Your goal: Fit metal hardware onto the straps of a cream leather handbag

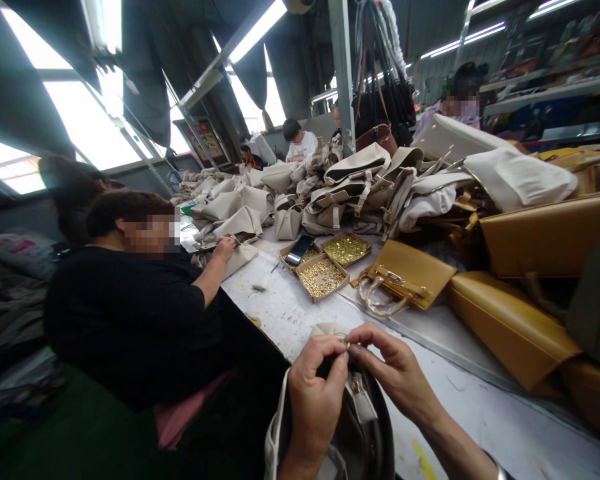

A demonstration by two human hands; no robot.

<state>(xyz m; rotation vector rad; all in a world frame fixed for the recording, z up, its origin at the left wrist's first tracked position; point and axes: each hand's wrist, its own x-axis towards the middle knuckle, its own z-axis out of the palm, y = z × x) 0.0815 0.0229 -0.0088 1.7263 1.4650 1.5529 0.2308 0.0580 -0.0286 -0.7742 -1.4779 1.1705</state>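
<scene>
A cream handbag stands open close in front of me, its mouth facing up. Inside its dark opening I see a zipper with a pale pull tab. My left hand is closed in a pinch over the bag's far rim. Opposite it, my right hand pinches at the same spot, the fingertips of both hands meeting. Something small and pale shows between them, too small to name. Farther along the table are shallow boxes of small gold metal pieces and of yellowish shiny pieces.
A dark phone rests on a third box. Mustard handbags lie to the right on the white table. Cream bags are heaped behind. At left, a co-worker in black handles a cream piece; other people sit farther back.
</scene>
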